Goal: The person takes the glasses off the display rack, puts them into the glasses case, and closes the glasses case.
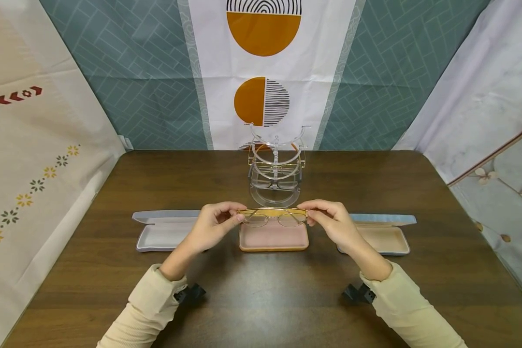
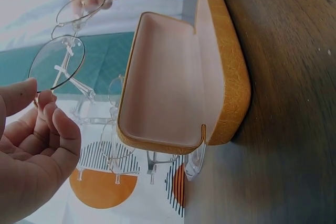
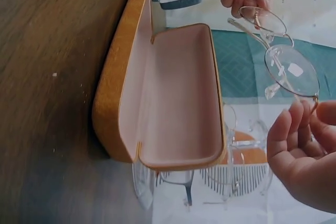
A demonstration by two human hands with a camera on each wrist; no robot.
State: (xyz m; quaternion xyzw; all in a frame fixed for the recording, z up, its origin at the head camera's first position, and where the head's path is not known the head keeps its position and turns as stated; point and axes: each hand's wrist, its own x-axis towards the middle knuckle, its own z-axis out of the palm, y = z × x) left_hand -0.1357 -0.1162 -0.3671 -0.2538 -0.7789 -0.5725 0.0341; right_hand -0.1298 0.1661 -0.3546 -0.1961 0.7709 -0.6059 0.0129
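Observation:
A pair of thin gold-rimmed eyeglasses (image 1: 291, 220) is held up level in front of me, lenses facing me. My left hand (image 1: 213, 223) pinches its left end between thumb and fingers. At the other end, my right hand (image 1: 334, 223) pinches the frame corner the same way. Below the glasses, an orange-yellow glasses case (image 1: 274, 249) stands open on the table. Both wrist views show its pale pink lining (image 2: 163, 77) with nothing in it. In the right wrist view, the temple arms (image 3: 249, 31) extend back from the lenses.
Behind the case rises a clear tiered display stand (image 1: 276, 199) carrying several glasses. An open greyish-lavender case (image 1: 150, 241) lies to the left, partly behind my left hand. On the right lies an open blue case (image 1: 389, 220) with beige lining. Patterned cloth (image 1: 148, 96) hangs beyond the wooden table (image 1: 274, 309).

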